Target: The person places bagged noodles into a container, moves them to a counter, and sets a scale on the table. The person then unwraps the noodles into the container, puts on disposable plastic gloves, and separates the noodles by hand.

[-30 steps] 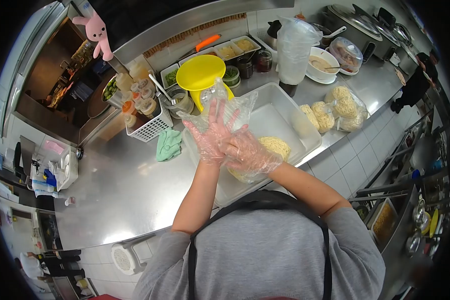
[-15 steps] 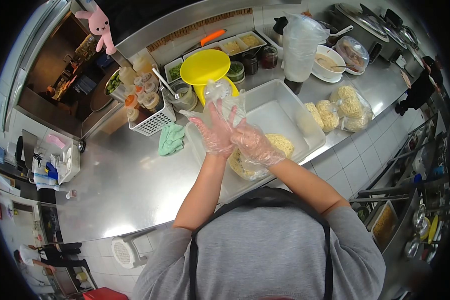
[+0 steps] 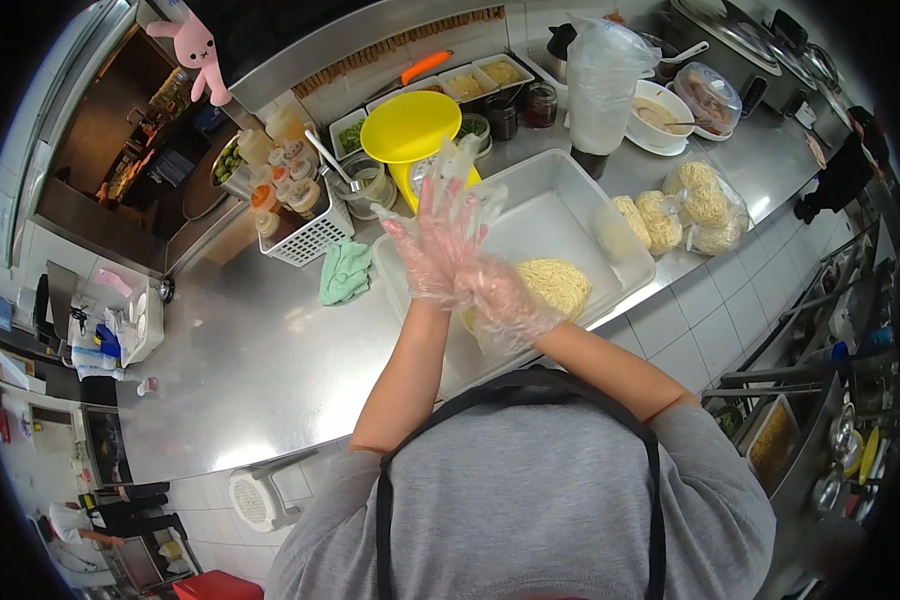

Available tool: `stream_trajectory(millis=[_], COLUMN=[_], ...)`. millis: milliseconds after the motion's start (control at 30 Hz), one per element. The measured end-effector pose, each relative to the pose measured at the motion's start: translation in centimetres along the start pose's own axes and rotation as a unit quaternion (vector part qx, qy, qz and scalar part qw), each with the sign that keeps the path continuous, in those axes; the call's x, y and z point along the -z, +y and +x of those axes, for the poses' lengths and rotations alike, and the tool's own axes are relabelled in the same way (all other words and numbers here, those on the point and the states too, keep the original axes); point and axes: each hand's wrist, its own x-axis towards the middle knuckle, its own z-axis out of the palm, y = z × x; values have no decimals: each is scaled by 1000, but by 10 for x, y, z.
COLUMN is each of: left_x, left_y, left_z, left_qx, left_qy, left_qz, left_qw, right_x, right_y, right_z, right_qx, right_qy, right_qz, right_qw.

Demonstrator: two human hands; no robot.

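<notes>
Both my hands wear loose clear plastic gloves above a translucent tub (image 3: pixel 610 215). My left hand (image 3: pixel 435 240) has its fingers apart, with slack plastic glove (image 3: pixel 482 195) bunched past the fingertips. Against the base of the left palm, my right hand (image 3: pixel 505 298) is closed, its fingers pinching the left glove's plastic. Beneath the hands, a mound of pale noodles (image 3: pixel 555 285) lies in the tub, partly hidden by the right hand. Just beyond the left fingertips stands a yellow kitchen scale (image 3: pixel 410 125).
Bagged noodle portions (image 3: pixel 695 200) sit right of the tub. A green cloth (image 3: pixel 345 272) and a white basket of sauce bottles (image 3: pixel 305 235) are to the left. Behind stand topping trays (image 3: pixel 465 85), a plastic-wrapped stack (image 3: pixel 610 90) and a white bowl (image 3: pixel 660 115). A person (image 3: pixel 80 525) is far left.
My right hand has slid slightly down and left toward the base of my left palm. The left fingers have straightened upward, the glove's slack plastic shifting with them.
</notes>
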Motion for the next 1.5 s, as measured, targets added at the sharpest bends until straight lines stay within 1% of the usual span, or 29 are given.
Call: stream_trajectory(millis=[67, 167, 300, 367, 400, 467, 600, 667, 700, 767, 800, 833, 867, 900, 933, 967, 1000, 1033, 1067, 1100, 1133, 1200, 1233, 1267, 1300, 1333, 1400, 1433, 1500], left_x=[-12, -10, 1, -9, -14, -21, -10, -1, 2, 1, -1, 5, 16, 28, 36, 37, 36, 36, 36, 33, 31, 27, 27, 27, 26, 24, 21, 26, 38], left_y=[2, 2, -4, -1, 1, 3, 8, 23, 34, 55, 55, 52, 47, 33, 15, 3, -5, -7, -9, -10, -8, 1, -1, -4, -5, -5, 0, -2, -13], left_z=[-5, -7, -1, -6, -8, -12, -5, 7, 10, 13, 12, 9, 7, 6, 5, 0, -3, -2, -1, 0, -1, -1, 1, 0, -2, -3, -4, 2, 11], left_qx=[36, 46, 51, 48, 48, 44, 11, -37, -36, -124, -95, 4, 103, 153, 199, 232, 258, 256, 274, 293, 293, 507, 507, 504, 502, 502, 417, 416, 259], left_qy=[-46, -105, -137, -112, -112, -71, -46, 93, 92, 69, 25, -12, -50, -117, -181, -235, -285, -288, -276, -263, -267, -110, -119, -107, -94, -102, -116, -121, -34], left_qz=[55, 62, 28, 4, 4, 45, 43, 75, 74, 196, 233, 300, 362, 475, 576, 672, 750, 750, 759, 767, 767, 540, 544, 520, 495, 498, 502, 505, 556], left_qw=[997, 991, 989, 993, 992, 995, 998, 992, 992, 970, 967, 954, 925, 859, 772, 663, 538, 537, 522, 506, 505, 663, 658, 681, 703, 700, 749, 746, 789], right_x=[-4, -4, -4, -10, -11, -11, -8, -12, -10, 1, 21, 42, 62, 85, 106, 114, 118, 121, 126, 128, 129, 127, 129, 130, 131, 132, 135, 136, 137], right_y=[-5, -11, -14, -24, -27, -31, -45, -56, -54, -43, -31, -8, 12, 4, -7, 4, 22, 26, 31, 26, 24, 33, 37, 39, 37, 36, 33, 32, 40], right_z=[-2, -2, -4, -7, -7, -9, -14, -23, -25, -28, -22, -17, -14, -5, 1, -11, -26, -28, -29, -21, -17, -20, -22, -26, -29, -30, -27, -22, -15], right_qx=[27, 0, -11, -114, -114, -22, -32, -2, -3, -70, -125, -122, -117, -176, -230, -231, -316, -397, -399, -432, -465, -471, -471, -477, -470, -460, -445, -426, -447], right_qy=[-23, -35, -11, -69, -68, -109, -169, -413, -413, -349, -240, -210, -179, -269, -351, -349, -374, -393, -390, -428, -463, -459, -458, -450, -418, -386, -349, -317, -296], right_qz=[2, 39, -1, 138, 137, 59, -57, 80, 79, 0, 43, -10, -63, -195, -322, -323, -247, -170, -172, -178, -181, -169, -161, -162, -132, -103, -121, -140, -166], right_qw=[999, 999, 1000, 981, 982, 992, 984, 907, 907, 935, 962, 970, 975, 926, 849, 849, 836, 812, 812, 774, 733, 734, 736, 737, 766, 793, 816, 835, 828])
